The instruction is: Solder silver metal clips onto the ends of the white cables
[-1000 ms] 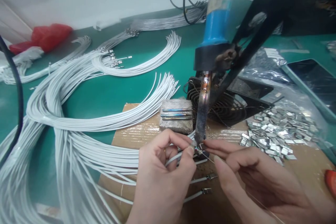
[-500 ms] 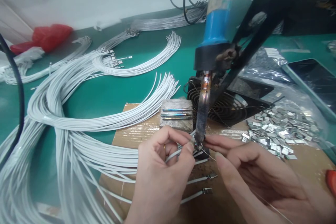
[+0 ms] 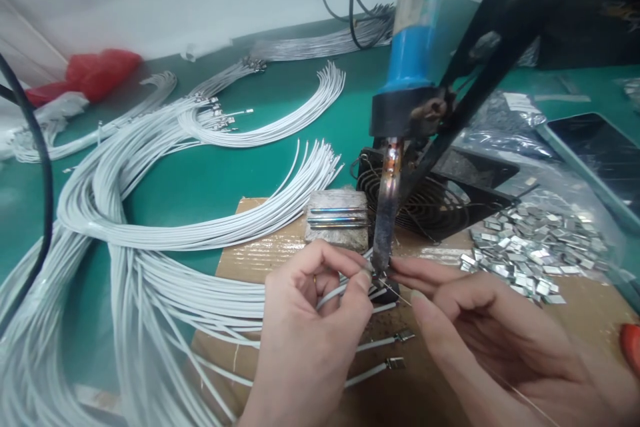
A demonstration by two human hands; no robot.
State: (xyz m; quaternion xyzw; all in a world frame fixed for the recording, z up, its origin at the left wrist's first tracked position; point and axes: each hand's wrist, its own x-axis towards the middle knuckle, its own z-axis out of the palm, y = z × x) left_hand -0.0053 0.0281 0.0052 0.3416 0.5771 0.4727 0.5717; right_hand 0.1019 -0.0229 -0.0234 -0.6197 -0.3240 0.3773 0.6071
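My left hand [image 3: 313, 327] is closed in a pinch around a white wire [image 3: 330, 295], its fingertips right beside the tip [image 3: 384, 233] of a blue-handled soldering iron [image 3: 415, 33]. The wire's end under the tip is mostly hidden by fingers and iron. In my right hand [image 3: 500, 340] a thin strand of solder wire [image 3: 401, 296] runs from the fingers up to the tip, while its tail trails below the palm. Two white wires with metal terminals [image 3: 395, 363] lie on the cardboard just below the tip.
Bundles of white wires [image 3: 200, 233] spread across the left. A grey block [image 3: 336, 240] and a black fan [image 3: 425, 203] stand behind my hands. Many small metal plates [image 3: 540, 247] lie at right, near a phone [image 3: 595, 147]. A black bracket [image 3: 480, 73] carries the iron.
Both hands stay at the iron's tip with almost no movement. The view has shifted very slightly, so the wire bundles at left appear a little farther right.
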